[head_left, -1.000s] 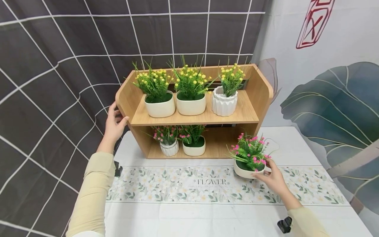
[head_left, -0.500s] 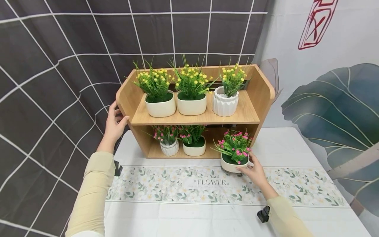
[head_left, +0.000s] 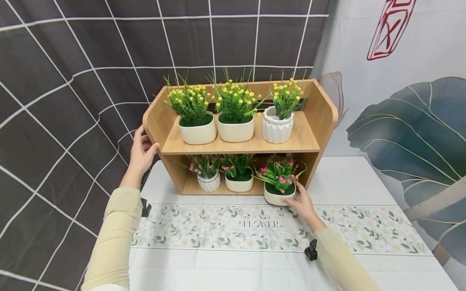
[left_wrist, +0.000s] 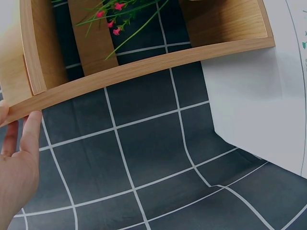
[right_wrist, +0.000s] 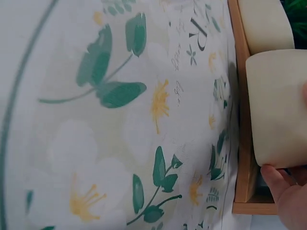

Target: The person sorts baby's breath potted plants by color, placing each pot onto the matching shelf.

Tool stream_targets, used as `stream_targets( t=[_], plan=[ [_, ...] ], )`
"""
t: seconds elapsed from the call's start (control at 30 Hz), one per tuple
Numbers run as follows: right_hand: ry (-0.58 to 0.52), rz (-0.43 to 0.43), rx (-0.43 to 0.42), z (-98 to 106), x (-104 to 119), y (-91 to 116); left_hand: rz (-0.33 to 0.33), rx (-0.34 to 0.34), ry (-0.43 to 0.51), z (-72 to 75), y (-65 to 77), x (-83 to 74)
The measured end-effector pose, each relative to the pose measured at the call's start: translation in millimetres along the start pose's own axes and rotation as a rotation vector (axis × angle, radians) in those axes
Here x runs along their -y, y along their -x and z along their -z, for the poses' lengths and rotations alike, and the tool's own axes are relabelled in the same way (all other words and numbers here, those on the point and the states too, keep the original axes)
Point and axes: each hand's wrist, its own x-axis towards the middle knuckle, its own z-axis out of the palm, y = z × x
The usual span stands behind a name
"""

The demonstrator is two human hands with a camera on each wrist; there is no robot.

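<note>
Carried in from the floral runner, the pink-flowered pot (head_left: 278,190) now sits at the front right of the wooden shelf's (head_left: 316,109) lower level, its base overhanging the front edge in the right wrist view (half a second ago it was still out on the runner). The right hand (head_left: 300,204) grips its cream wall from the right and below, fingers curled against it, so the pot is not yet let go and, by my reading, wants a further push inward. Just left of it on the same level stand a smooth cream pot (head_left: 239,182) and a ribbed white pot (head_left: 208,180), both with pink blooms. Above, three yellow-flowered pots (head_left: 234,121) line the upper board. The left hand (head_left: 140,151) rests on the shelf's left side panel, fingers straight, thumb at the front edge, steadying it. Underneath lies the table (head_left: 349,178) with its floral runner (head_left: 218,230).
</note>
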Motion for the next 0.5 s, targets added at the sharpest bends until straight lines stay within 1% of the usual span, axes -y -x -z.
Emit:
stream_targets(
  t=[0.23,0.5],
  plan=[
    [-0.093,0.002,0.019,-5,-5,-13,-0.011,-0.005,0.004,-0.3,-0.7,1.1],
    [-0.247,-0.022,0.025,-16,-5,-24,-0.019,-0.005,-0.004,-0.1,-0.9,2.4]
  ],
)
